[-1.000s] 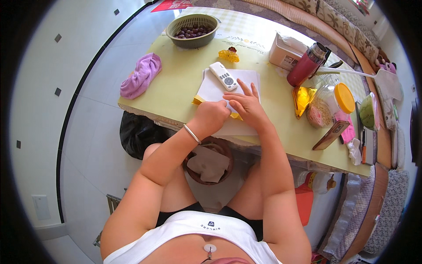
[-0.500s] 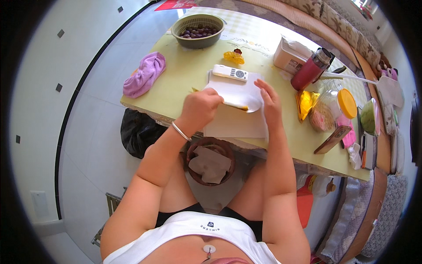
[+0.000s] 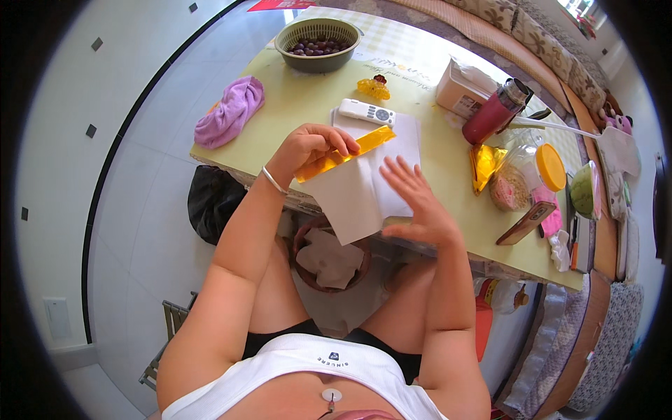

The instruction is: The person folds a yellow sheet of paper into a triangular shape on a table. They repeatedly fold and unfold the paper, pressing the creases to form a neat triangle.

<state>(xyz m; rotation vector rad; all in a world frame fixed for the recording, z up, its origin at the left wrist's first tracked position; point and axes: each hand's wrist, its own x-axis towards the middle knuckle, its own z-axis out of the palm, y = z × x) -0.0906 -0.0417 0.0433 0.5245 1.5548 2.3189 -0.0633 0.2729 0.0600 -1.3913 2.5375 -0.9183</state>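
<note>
Left hand: our left hand point(image 3: 313, 148) pinches the gold foil strip point(image 3: 374, 142) between thumb and fingers, leaving both its ends exposed.
Gold foil strip: it lies slantwise along the upper edge of a white sheet point(image 3: 346, 199), so our one pinch seems to carry both.
White sheet: it hangs from that edge over the near side of the worktop point(image 3: 280, 101), one corner pointing down toward our lap.
Right hand: our right hand point(image 3: 423, 203) is spread beside the sheet, gripping nothing; we cannot tell whether its thumb touches the paper.
Paper pile: more white paper point(image 3: 406, 147) lies flat before us, within easy reach of both hands.
Remote control: the white remote point(image 3: 367, 111) rests across the pile's far edge, where its weight probably steadies the paper.
Hair claw: the yellow clip point(image 3: 374, 88) sits beyond the remote, out of our hands' way.
</note>
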